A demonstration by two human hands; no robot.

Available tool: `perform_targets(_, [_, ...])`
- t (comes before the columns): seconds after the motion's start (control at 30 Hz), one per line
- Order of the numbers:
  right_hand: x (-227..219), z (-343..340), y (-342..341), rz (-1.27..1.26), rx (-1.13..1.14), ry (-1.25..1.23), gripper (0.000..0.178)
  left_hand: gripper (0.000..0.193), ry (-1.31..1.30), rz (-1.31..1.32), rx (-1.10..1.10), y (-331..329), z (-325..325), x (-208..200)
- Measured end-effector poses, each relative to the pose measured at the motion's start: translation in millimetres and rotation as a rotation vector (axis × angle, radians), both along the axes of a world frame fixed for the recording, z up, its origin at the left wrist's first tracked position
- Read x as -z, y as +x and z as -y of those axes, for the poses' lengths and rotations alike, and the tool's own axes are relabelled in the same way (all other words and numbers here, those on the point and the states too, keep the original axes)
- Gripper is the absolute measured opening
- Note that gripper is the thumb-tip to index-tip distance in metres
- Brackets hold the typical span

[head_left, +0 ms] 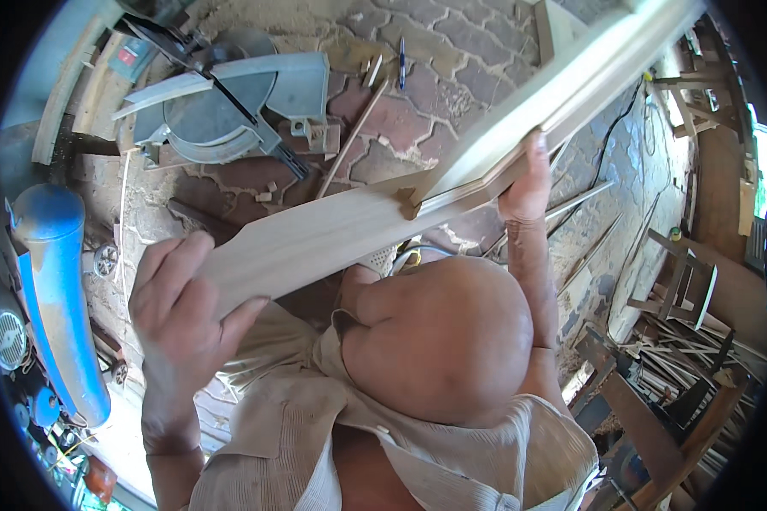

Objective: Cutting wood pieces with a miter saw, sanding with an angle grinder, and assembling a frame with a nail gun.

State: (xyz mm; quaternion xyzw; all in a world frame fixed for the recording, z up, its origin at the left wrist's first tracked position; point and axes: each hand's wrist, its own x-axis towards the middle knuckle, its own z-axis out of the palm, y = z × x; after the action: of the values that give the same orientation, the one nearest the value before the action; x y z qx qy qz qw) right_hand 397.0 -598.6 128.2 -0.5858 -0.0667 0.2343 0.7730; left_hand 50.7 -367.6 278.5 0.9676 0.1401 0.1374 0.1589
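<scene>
The left hand (179,311), left of centre, grasps one end of a pale wooden piece (315,232); the piece slants from there to the upper right of the frame; the right hand (528,183), right of centre, grips its moulded stretch; a saw (222,115) stands upper left.

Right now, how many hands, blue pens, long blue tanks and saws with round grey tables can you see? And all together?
Hands: 2 (left hand, right hand)
Blue pen: 1
Long blue tank: 1
Saw with a round grey table: 1
Total: 5
</scene>
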Motion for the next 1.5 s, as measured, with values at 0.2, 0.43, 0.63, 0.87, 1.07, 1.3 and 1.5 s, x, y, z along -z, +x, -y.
perform_targets(0.2, [-101.9,-23.9,8.5,0.408,0.052,0.146,0.079,0.069,-0.418,0.499,-0.268,-34.6,20.7,-40.8])
perform_targets(0.43, [-178.3,-22.7,-24.3,0.461,-0.212,0.372,0.087,0.057,-1.317,0.001,-0.324,-17.6,37.0,126.0])
perform_targets(0.63, [-185.5,12.4,-39.3,0.326,-0.345,0.492,0.075,0.100,-1.190,0.970,0.568,37.1,79.3,18.9])
perform_targets(0.87, [-128.2,35.2,-74.9,0.270,-0.225,0.435,0.060,0.092,-0.849,1.120,0.708,44.3,95.5,17.5])
perform_targets(1.07, [-105.9,83.1,-118.7,0.518,-0.184,-0.054,0.070,0.042,-0.825,1.072,0.746,43.4,85.7,8.1])
perform_targets(1.3, [-59.1,94.2,-137.1,0.548,-0.101,-0.124,0.074,0.045,-0.765,0.964,0.816,39.6,73.1,3.3])
perform_targets(1.5, [-11.3,118.3,-120.9,0.423,-0.187,-0.089,0.071,0.088,-0.995,0.667,0.791,31.5,56.6,-5.1])
